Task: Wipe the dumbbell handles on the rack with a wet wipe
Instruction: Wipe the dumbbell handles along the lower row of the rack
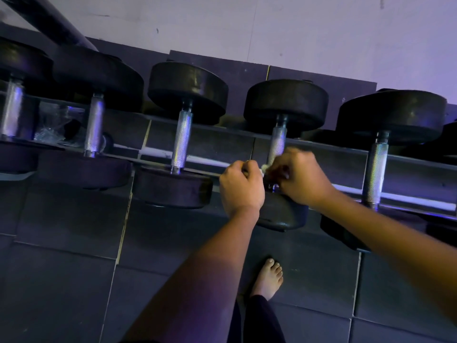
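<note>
While held against the near end of one dumbbell handle (278, 142), stretched between two fists as a small wet wipe (265, 167): pinched at one end by the curled left hand (238, 184), at the other by the curled right hand (300, 177), probably so as to rub all round the knurled metal. Lying with others across a dark rack (329, 147), over grey floor mats (61, 268), near a pale wall (296, 33), under dim violet light.

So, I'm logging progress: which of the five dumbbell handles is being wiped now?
The fourth handle from the left: the white wipe is held at its near end. The rest are bare.
</note>
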Demonstrator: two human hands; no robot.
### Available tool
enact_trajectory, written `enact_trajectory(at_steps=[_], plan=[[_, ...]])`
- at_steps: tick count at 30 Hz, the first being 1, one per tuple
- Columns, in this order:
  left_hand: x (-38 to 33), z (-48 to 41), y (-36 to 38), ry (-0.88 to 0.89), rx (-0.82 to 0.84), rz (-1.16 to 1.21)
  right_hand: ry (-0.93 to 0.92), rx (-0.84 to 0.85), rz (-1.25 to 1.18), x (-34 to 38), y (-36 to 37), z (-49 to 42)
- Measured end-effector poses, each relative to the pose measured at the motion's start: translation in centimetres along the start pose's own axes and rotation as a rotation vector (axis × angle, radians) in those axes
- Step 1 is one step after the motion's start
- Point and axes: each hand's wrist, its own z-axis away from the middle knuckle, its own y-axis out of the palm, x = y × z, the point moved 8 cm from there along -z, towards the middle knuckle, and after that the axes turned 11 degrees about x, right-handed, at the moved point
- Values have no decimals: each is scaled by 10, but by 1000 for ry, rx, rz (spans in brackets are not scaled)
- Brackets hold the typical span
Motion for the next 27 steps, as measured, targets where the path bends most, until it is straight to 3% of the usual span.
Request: enact_trajectory(at_steps=[2,4,10,13,27], plan=[[-1,0,0,-3,3,-15,180,58,-190,-18,9,11],[-1,1,0,0,3,-21,283,-4,-302,-28,10,16],[-3,1,1,7,18,-9,438,-534,-558,-35,-17,7],[-4,2,1,8,27,-15,460,-660,-600,-35,-26,-11],[-1,1,2,1,26,-25,568,-611,-557,-40,-30,-12]])
